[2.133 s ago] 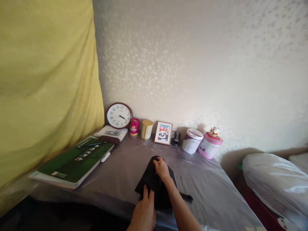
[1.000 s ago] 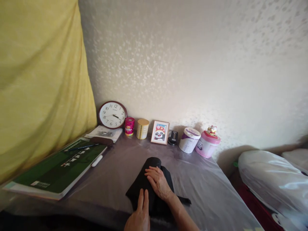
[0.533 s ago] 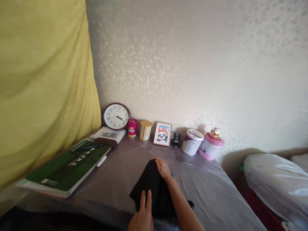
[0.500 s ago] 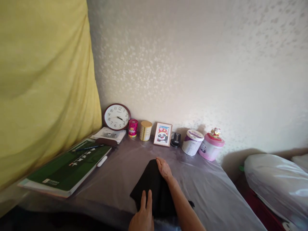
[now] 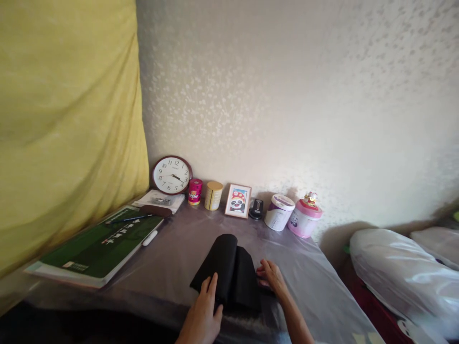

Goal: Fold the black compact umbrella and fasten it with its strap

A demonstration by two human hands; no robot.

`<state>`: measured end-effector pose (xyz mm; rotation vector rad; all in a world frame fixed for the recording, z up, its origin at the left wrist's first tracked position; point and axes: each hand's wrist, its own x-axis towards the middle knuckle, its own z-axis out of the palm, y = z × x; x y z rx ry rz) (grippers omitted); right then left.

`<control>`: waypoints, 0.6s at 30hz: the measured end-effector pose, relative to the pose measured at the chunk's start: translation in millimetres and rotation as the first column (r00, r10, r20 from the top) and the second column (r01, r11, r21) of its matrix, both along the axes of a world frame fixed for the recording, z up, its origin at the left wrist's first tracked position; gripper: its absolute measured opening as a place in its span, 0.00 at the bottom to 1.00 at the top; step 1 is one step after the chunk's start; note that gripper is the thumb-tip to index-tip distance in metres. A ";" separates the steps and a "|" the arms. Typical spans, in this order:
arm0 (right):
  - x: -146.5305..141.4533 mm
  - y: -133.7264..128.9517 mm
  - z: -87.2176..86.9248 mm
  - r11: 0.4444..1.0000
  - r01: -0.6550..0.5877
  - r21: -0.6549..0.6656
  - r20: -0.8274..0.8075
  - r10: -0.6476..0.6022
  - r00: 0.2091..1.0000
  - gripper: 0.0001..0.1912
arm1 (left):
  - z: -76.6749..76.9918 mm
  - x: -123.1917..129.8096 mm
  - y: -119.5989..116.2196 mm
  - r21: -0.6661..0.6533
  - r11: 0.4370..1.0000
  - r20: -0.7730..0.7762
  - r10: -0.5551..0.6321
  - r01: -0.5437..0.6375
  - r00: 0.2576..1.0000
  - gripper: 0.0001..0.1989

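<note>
A piece of black cloth lies folded on the table, its left part rolled over in a rounded fold and its right part flatter. My left hand is at the near left of this fold, fingers laid along the cloth and thumb at its near edge, gripping it. At the cloth's right edge is my right hand, fingers loosely bent and apart, with nothing visible in them. Whether its fingertips touch the cloth, I cannot tell.
A grey sheet covers the table. On the left lies a green book with a pen and brown case. Along the wall stand a clock, a pink can, a yellow-lidded can, a picture frame and two tubs.
My right hand has come off the top of the black cloth and moved right, beside its edge. My left hand has shifted slightly left and up onto the fold. The view has turned slightly.
</note>
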<state>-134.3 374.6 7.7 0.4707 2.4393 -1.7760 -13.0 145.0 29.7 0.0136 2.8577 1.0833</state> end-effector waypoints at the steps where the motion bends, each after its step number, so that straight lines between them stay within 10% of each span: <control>1: 3.5 -2.2 0.8 1.000 0.002 -0.023 0.023 -0.001 1.000 0.13 | -0.3 -1.0 -2.9 0.043 0.999 -0.019 0.002 -0.002 1.000 0.32; 8: 13.6 -22.7 12.0 0.995 -0.084 -0.056 0.023 0.085 0.996 0.18 | -2.5 -1.9 -13.0 0.200 0.980 -0.071 0.023 -0.009 0.997 0.31; 18: 7.8 -45.3 12.5 0.949 -0.050 0.311 -0.328 0.157 0.931 0.16 | -11.4 1.5 -0.6 -0.059 0.998 -0.024 0.015 -0.016 1.000 0.31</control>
